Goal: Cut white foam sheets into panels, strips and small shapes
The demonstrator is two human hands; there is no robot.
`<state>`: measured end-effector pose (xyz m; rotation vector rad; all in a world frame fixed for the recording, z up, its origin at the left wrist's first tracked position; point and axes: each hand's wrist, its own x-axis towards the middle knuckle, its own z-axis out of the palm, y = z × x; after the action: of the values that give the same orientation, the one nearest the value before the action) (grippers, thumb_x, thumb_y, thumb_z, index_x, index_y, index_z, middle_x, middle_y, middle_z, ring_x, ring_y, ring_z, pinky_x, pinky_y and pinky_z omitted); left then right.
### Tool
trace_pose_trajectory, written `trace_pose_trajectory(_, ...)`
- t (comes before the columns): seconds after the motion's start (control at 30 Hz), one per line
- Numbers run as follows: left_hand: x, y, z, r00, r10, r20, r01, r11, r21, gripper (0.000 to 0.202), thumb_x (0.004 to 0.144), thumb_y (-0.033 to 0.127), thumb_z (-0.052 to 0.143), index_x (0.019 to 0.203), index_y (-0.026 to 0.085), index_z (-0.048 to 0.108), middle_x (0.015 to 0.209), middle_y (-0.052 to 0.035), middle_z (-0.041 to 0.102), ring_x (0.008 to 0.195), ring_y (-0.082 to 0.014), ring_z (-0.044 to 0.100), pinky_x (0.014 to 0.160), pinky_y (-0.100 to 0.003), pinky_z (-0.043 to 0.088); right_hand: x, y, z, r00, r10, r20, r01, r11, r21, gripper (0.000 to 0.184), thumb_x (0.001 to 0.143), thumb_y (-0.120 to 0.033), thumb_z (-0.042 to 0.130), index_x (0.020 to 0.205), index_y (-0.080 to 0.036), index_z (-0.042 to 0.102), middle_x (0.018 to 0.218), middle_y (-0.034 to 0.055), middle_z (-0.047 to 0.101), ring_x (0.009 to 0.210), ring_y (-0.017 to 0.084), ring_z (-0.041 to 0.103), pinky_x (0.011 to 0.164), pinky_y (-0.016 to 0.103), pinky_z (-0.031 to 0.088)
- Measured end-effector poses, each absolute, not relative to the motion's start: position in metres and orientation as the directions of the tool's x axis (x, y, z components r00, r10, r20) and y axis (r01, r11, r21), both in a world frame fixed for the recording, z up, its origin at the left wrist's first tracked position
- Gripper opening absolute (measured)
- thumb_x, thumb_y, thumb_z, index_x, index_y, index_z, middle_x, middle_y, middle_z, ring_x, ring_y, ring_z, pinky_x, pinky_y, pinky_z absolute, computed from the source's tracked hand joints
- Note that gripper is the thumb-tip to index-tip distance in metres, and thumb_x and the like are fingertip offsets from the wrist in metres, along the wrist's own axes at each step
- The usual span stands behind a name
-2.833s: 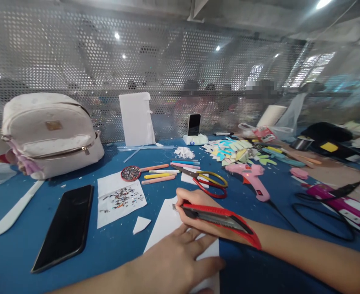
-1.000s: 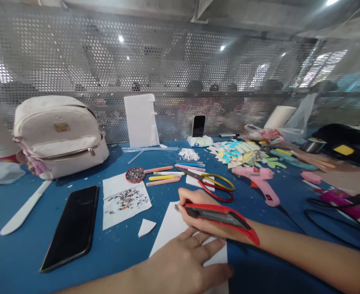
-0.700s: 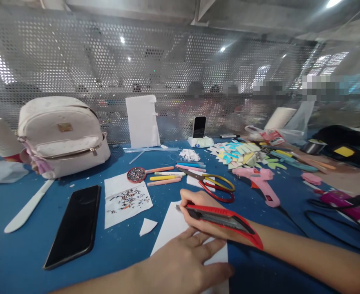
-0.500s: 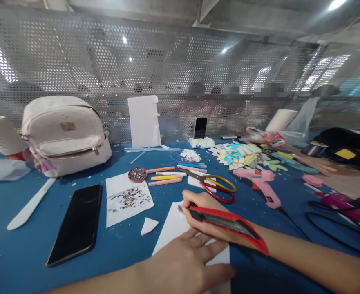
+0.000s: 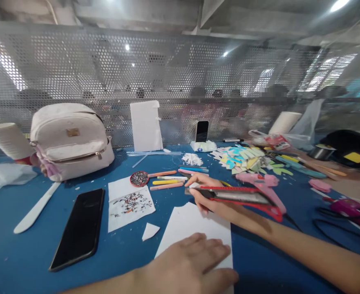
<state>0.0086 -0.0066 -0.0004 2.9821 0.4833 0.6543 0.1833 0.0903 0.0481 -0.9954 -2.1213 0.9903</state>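
Observation:
My left hand (image 5: 187, 265) lies flat, fingers stretched, on the near end of a white sheet (image 5: 192, 224) on the blue table. My right hand (image 5: 206, 194) grips a red utility knife (image 5: 241, 196) and hovers beyond the sheet's far edge, its forefinger stretched toward the coloured sticks (image 5: 167, 181). The knife lies along my forearm, blade end pointing left. The scissors behind my hand are mostly hidden.
A black phone (image 5: 80, 226) and a white paper with coloured bits (image 5: 129, 202) lie left of the sheet. A small white offcut (image 5: 150, 231) is beside it. A white backpack (image 5: 71, 141), pink glue gun (image 5: 261, 181), coloured paper scraps (image 5: 241, 157) and cables (image 5: 336, 222) surround the area.
My right hand has lifted the knife off the white sheet and moved it away toward the coloured sticks. My left hand stays on the sheet.

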Motion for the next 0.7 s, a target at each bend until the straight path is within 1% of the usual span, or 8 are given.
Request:
trace_pose_trajectory(0.07,0.008,-0.003,0.009,0.831,0.406,0.382,0.357,-0.914,0.193,0.025,0.103,0.026,0.042,0.118,0.016,0.06,0.122,-0.0098,0.068,0.113,-0.0216,0.064,0.104,-0.033,0.046,0.186,0.094,0.037,-0.559,0.814,0.155,0.337,0.394,-0.855,0.025,0.101,-0.044,0.046,0.105,-0.021,0.055,0.047,-0.0076,0.055,0.036,0.012,0.049,0.04,0.02,0.04)
trace_pose_trajectory(0.13,0.003,0.006,0.02,0.726,0.614,0.309,0.529,-0.786,0.32,0.02,0.101,0.024,0.044,0.1,0.019,0.064,0.099,-0.006,0.07,0.094,-0.0199,0.065,0.089,-0.033,0.049,0.189,0.097,0.026,-0.557,0.812,0.173,0.312,0.398,-0.863,0.027,0.102,-0.044,0.044,0.102,-0.02,0.055,0.045,-0.0074,0.055,0.034,0.012,0.048,0.039,0.02,0.04)
trace_pose_trajectory(0.17,-0.001,0.012,0.025,0.631,0.731,0.258,0.632,-0.678,0.376,0.018,0.1,0.025,0.047,0.094,0.02,0.064,0.095,-0.0052,0.068,0.091,-0.021,0.064,0.085,-0.035,0.048,0.19,0.099,0.022,-0.553,0.812,0.189,0.305,0.408,-0.861,0.026,0.101,-0.044,0.044,0.1,-0.02,0.055,0.044,-0.0072,0.054,0.035,0.012,0.048,0.04,0.02,0.04)
trace_pose_trajectory(0.23,-0.01,0.026,0.031,0.508,0.837,0.202,0.73,-0.543,0.415,0.01,0.093,0.03,0.061,0.097,0.02,0.062,0.103,-0.0071,0.066,0.098,-0.0267,0.061,0.086,-0.041,0.045,0.191,0.1,0.017,-0.546,0.808,0.222,0.295,0.434,-0.852,0.024,0.101,-0.041,0.045,0.098,-0.019,0.055,0.045,-0.0064,0.056,0.039,0.012,0.051,0.046,0.021,0.043)
trace_pose_trajectory(0.27,-0.015,0.033,0.033,0.468,0.866,0.178,0.756,-0.496,0.427,0.021,0.086,0.033,0.071,0.099,0.019,0.061,0.108,-0.0094,0.065,0.104,-0.0306,0.059,0.089,-0.044,0.044,0.192,0.1,0.015,-0.549,0.802,0.235,0.29,0.447,-0.847,0.023,0.101,-0.04,0.046,0.097,-0.019,0.056,0.046,-0.0059,0.056,0.041,0.012,0.053,0.049,0.021,0.044)
trace_pose_trajectory(0.37,-0.022,0.048,0.031,0.404,0.911,0.081,0.786,-0.391,0.478,0.041,0.073,0.038,0.084,0.098,0.018,0.059,0.108,-0.0094,0.065,0.105,-0.0317,0.058,0.09,-0.044,0.042,0.193,0.099,0.012,-0.563,0.784,0.262,0.277,0.477,-0.834,0.021,0.1,-0.038,0.05,0.096,-0.019,0.058,0.05,-0.0055,0.058,0.046,0.013,0.056,0.054,0.022,0.045)
trace_pose_trajectory(0.57,-0.018,0.052,0.024,0.363,0.928,-0.089,0.757,-0.237,0.609,0.034,0.07,0.039,0.081,0.082,0.02,0.057,0.085,-0.0022,0.063,0.079,-0.0217,0.058,0.068,-0.03,0.04,0.193,0.093,0.016,-0.543,0.776,0.32,0.254,0.516,-0.818,0.022,0.102,-0.039,0.048,0.098,-0.02,0.057,0.051,-0.007,0.055,0.046,0.013,0.056,0.055,0.023,0.047)
trace_pose_trajectory(0.7,-0.019,0.049,0.03,0.391,0.907,-0.157,0.704,-0.185,0.685,0.032,0.072,0.039,0.077,0.089,0.02,0.057,0.084,-0.0007,0.063,0.077,-0.02,0.06,0.066,-0.028,0.041,0.194,0.089,0.018,-0.533,0.763,0.365,0.257,0.557,-0.79,0.018,0.101,-0.037,0.048,0.099,-0.021,0.057,0.055,-0.0065,0.057,0.048,0.013,0.056,0.055,0.023,0.045)
